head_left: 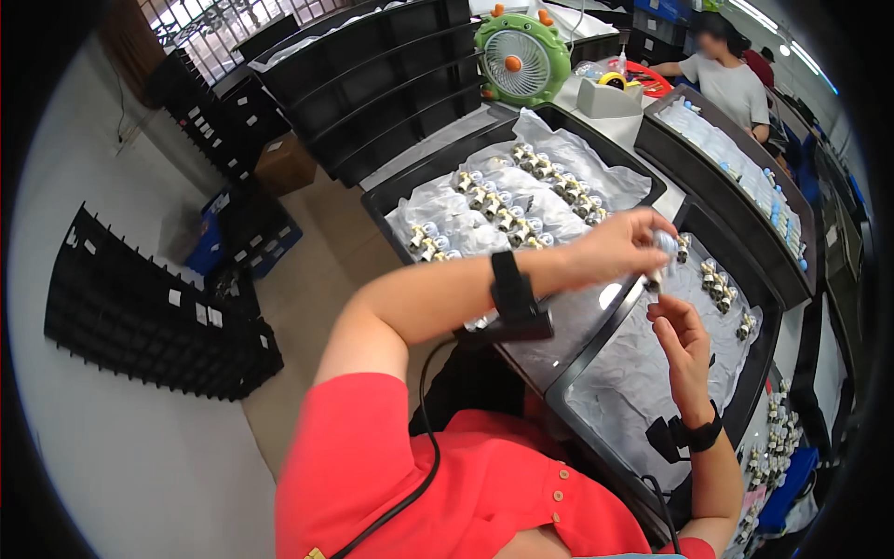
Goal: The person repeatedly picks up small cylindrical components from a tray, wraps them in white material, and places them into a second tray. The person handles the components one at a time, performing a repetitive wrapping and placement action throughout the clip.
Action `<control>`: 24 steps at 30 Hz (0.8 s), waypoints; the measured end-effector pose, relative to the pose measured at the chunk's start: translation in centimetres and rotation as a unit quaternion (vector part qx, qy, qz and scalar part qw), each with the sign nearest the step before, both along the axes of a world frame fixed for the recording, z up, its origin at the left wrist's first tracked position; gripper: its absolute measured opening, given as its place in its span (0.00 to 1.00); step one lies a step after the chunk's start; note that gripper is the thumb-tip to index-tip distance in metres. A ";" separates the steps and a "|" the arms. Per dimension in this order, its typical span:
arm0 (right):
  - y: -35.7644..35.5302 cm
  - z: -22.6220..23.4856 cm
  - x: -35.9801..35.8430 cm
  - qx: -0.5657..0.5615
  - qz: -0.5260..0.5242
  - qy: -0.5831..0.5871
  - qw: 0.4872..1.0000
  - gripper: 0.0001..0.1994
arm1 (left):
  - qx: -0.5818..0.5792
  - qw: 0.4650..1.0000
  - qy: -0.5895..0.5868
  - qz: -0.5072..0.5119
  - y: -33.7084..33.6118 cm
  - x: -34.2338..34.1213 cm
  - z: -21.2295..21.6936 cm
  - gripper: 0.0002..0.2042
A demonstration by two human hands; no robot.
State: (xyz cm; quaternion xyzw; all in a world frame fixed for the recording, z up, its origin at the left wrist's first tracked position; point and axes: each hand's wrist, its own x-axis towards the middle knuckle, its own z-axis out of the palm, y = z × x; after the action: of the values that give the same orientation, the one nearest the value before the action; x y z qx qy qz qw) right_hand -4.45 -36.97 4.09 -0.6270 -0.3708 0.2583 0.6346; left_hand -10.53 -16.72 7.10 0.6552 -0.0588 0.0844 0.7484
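Note:
My left hand [626, 250] reaches across from the left, its fingers closed round a small part [664, 244] with a clear, bluish domed top and a darker base. Just below it, my right hand [683, 345] has its thumb and forefinger pinched at the part's lower end. Both hands are above a black tray [773, 328] lined with crumpled white paper. Similar dome-topped parts [717, 285] lie in that tray, towards its far right side. A second lined black tray [385, 226], beyond my left forearm, bears several rows of these parts [503, 210].
Behind the trays stand a green fan [523, 61], a tape dispenser [610, 98] and large black trays on edge [372, 88]. A raised tray [722, 154] of blue-tipped parts is at the far right, with a co-worker [731, 84] beyond. More parts [778, 438] lie at right.

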 end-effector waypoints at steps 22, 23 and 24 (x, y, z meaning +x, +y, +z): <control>-0.4 0.1 -0.9 -0.053 -0.007 -0.203 0.978 0.09 | 0.653 0.623 0.408 0.137 22.4 -13.8 -4.5 0.18; -0.5 0.1 -0.9 -0.058 -0.004 -0.219 0.974 0.09 | 0.648 0.629 0.410 0.132 22.5 -13.6 -4.2 0.18; -0.7 0.2 -0.9 -0.063 -0.002 -0.236 0.970 0.08 | 0.676 0.628 0.357 0.147 23.1 -13.8 -4.8 0.15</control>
State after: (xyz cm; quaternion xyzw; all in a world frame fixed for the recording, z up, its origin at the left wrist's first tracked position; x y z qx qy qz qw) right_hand -5.37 -37.64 4.24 -0.7096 -0.4919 0.1242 0.4890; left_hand -24.30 6.37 2.33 0.9559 0.2698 -0.1104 0.0359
